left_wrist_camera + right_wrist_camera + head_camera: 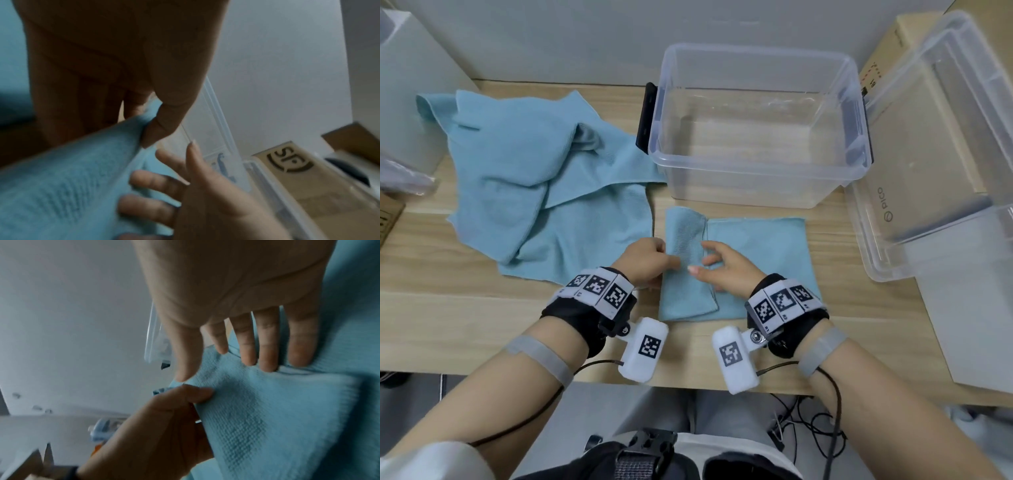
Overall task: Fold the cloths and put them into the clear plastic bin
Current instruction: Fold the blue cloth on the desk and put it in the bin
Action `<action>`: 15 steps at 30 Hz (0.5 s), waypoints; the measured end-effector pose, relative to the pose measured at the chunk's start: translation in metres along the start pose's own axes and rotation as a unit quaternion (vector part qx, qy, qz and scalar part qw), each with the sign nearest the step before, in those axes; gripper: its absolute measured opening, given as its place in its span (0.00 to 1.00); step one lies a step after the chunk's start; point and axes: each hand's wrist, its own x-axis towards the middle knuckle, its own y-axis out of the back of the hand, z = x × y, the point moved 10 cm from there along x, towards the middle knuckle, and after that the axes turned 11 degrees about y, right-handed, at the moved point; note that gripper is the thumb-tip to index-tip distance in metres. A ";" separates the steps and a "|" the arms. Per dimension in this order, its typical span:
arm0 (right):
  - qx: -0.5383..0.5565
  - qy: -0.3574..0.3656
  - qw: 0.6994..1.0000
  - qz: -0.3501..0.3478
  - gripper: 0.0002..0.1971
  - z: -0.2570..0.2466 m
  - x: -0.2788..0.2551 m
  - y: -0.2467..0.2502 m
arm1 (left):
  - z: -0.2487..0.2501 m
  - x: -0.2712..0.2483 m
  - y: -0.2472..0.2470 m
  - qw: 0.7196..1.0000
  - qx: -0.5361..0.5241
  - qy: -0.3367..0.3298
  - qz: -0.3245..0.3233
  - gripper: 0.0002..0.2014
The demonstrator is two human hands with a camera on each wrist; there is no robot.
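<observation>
A small light-blue cloth (760,253) lies flat on the wooden table (482,308) just in front of the empty clear plastic bin (722,185). Its left part is folded over as a flap (685,236). My left hand (654,260) pinches the flap's left edge between thumb and fingers; the left wrist view shows the thumb (162,123) pressed on the cloth (61,194). My right hand (714,265) is open, and its straight fingers (267,345) rest on the cloth (277,410) at the flap's right edge. A heap of crumpled light-blue cloths (541,171) lies to the left.
A second clear plastic container (945,154) lies tilted at the right over a cardboard box (887,205). A white box (410,85) stands at the far left, against the grey wall behind the table. Cables hang below the table's front edge.
</observation>
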 end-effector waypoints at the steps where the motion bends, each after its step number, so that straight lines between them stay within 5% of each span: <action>1: 0.040 -0.017 0.999 -0.003 0.33 0.002 -0.002 0.000 | 0.006 -0.006 -0.010 0.998 -0.037 -0.003 -0.049 0.04; 6: 0.182 -0.045 0.981 0.039 0.16 0.002 -0.011 0.015 | 0.037 -0.028 -0.049 0.965 -0.156 -0.030 -0.210 0.09; 9: 0.180 -0.072 0.978 0.074 0.11 0.019 -0.015 0.024 | 0.041 -0.023 -0.050 0.971 -0.153 -0.043 -0.176 0.10; 13: -0.066 -0.080 0.987 0.119 0.15 0.031 -0.021 0.051 | 0.026 -0.006 -0.034 0.986 -0.157 -0.016 -0.056 0.08; 15: -0.069 -0.067 0.987 0.131 0.18 0.030 -0.023 0.054 | 0.016 -0.002 -0.038 0.986 -0.156 0.006 -0.058 0.09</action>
